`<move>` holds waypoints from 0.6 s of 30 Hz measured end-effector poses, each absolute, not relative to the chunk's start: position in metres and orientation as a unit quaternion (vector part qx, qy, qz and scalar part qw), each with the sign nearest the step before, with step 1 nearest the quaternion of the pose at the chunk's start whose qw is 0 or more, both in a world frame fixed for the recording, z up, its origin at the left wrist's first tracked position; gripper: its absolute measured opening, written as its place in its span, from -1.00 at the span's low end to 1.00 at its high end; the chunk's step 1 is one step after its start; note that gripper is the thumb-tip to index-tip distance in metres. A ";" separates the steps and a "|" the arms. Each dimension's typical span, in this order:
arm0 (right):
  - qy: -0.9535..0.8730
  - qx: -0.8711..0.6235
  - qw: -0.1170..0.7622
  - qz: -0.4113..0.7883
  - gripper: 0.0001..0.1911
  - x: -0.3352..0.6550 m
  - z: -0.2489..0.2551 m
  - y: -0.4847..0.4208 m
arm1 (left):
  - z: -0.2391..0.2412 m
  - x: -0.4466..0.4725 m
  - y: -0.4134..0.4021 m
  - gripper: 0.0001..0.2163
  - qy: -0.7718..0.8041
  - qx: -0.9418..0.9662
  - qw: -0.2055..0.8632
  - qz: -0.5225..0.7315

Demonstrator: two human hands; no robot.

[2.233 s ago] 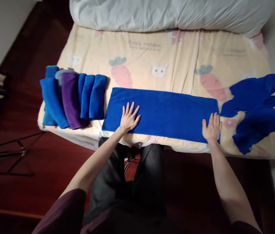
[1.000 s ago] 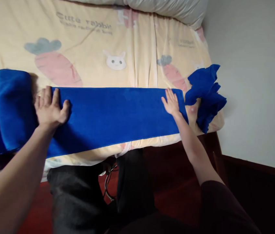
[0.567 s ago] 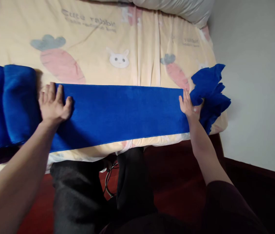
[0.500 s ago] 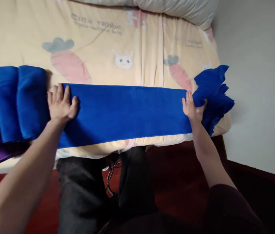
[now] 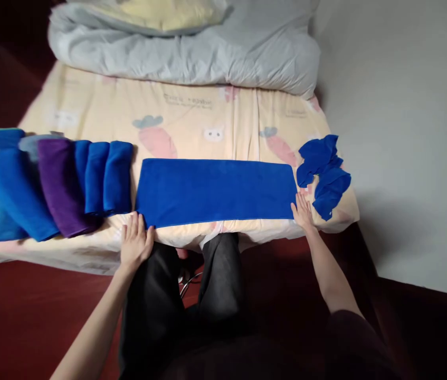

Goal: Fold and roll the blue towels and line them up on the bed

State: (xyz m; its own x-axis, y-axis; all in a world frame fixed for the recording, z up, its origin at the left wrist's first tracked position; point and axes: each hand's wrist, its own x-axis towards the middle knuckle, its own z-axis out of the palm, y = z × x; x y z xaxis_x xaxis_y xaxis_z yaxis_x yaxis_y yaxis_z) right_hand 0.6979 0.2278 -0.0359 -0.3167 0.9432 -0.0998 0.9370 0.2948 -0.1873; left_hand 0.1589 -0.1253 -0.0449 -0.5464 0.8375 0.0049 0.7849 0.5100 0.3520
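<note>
A long blue towel (image 5: 215, 190), folded into a flat strip, lies across the near edge of the bed (image 5: 191, 116). My left hand (image 5: 135, 244) rests flat on the sheet at the strip's near left corner, fingers stretched out. At the near right corner my right hand (image 5: 303, 211) lies with fingers extended, touching the towel's edge. Neither hand holds anything.
A row of rolled towels (image 5: 108, 177), blue with one purple (image 5: 60, 187), lies left of the strip. A crumpled heap of blue cloths (image 5: 324, 171) sits at the bed's right corner. A grey duvet (image 5: 191, 47) is bunched at the far end. My dark-trousered legs (image 5: 191, 295) stand against the bed.
Both hands slid back from the towel's ends to its near corners at the bed edge. The view has pulled back and now takes in the whole bed.
</note>
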 end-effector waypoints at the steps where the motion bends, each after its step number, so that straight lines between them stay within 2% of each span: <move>1: -0.804 -0.585 0.017 0.110 -0.29 0.703 -0.038 0.219 | -0.046 0.161 -0.133 -0.28 0.867 0.465 0.091 0.155; 8: -0.765 -0.629 0.074 0.116 -0.31 0.717 -0.042 0.160 | -0.050 0.178 -0.178 -0.28 0.878 0.441 0.132 0.133; 13: -0.679 -0.695 0.196 0.133 -0.30 0.676 -0.028 0.122 | -0.057 0.190 -0.194 -0.27 0.876 0.435 0.148 0.149; 16: -0.611 -0.695 0.298 0.235 -0.40 0.628 -0.025 0.079 | -0.056 0.194 -0.196 -0.25 0.871 0.440 0.154 0.154; 18: -0.515 -0.666 0.377 0.387 -0.49 0.589 -0.026 0.035 | -0.052 0.196 -0.195 -0.24 0.866 0.450 0.154 0.155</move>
